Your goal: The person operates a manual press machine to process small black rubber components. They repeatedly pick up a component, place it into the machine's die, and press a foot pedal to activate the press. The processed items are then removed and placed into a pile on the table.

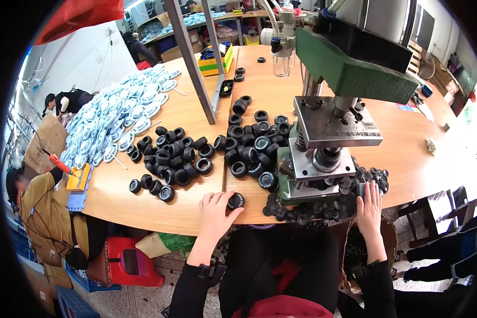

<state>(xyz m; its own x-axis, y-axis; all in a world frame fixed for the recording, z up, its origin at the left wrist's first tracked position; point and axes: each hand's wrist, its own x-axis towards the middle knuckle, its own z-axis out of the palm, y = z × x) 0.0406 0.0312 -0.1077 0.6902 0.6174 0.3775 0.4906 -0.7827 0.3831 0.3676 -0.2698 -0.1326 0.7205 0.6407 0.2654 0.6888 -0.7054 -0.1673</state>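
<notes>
My left hand point(214, 212) is near the table's front edge, its thumb and fingers closed around a small black toy tyre point(236, 201) with pale lettering on its side. My right hand point(369, 205) lies with fingers stretched out at the right of the press, against a heap of flat black discs point(328, 210). A small grey piece shows beside its thumb; I cannot make out what it is. Between my hands stands the green bench press point(350, 69), with a steel die set point(323, 165) under its ram. Many loose black tyres point(183, 175) spread left of it.
Pale blue plastic parts point(119, 114) are heaped at the left, near a seated person point(47, 206). A grey metal frame point(196, 69) rises from the table, with a yellow-green box point(215, 60) behind. A red stool point(133, 262) stands below left; a carton point(389, 238) sits under my right arm.
</notes>
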